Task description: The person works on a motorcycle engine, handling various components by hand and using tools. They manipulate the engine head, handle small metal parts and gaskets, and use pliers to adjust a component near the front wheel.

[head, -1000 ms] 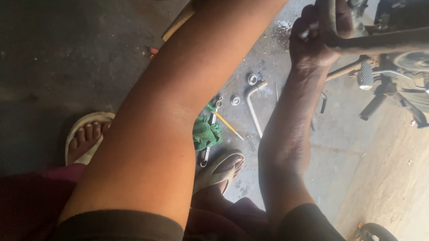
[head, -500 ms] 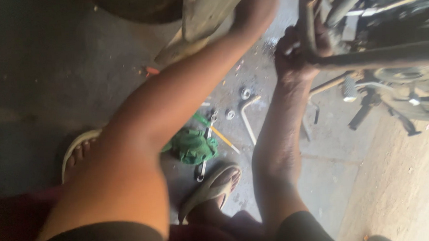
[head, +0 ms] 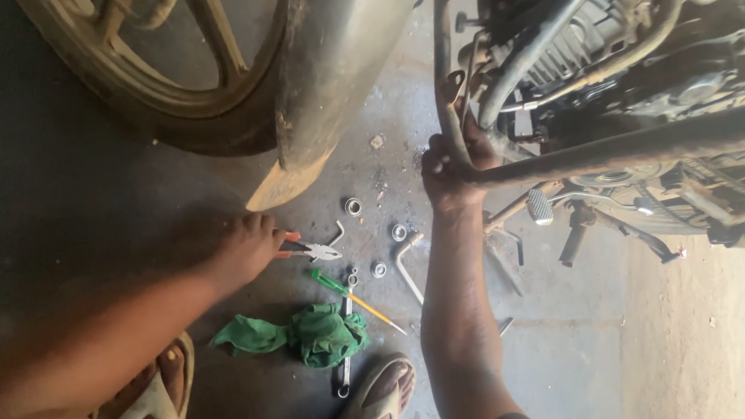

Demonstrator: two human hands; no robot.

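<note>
Left hand (head: 251,250), raised a second ago, now down at the floor, fingers closed on red-handled pliers (head: 311,252); right hand (head: 451,176) still gripping the motorcycle's frame tube (head: 624,147)

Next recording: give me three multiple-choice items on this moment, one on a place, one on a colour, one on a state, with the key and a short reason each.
1. Where does the green rag lie?
A. on the floor between the two sandalled feet
B. hung on the wheel
C. on the engine

2. What colour is the screwdriver handle?
A. red
B. green
C. blue

3. What is the right hand doing?
A. resting flat on the floor
B. holding a hammer
C. gripping the motorcycle's frame tube

Key: 1 A, the rag sits on the concrete by the feet; 2 B, the handle is bright green; 3 C, its fingers wrap the tube, while the left hand is at the pliers.
</note>
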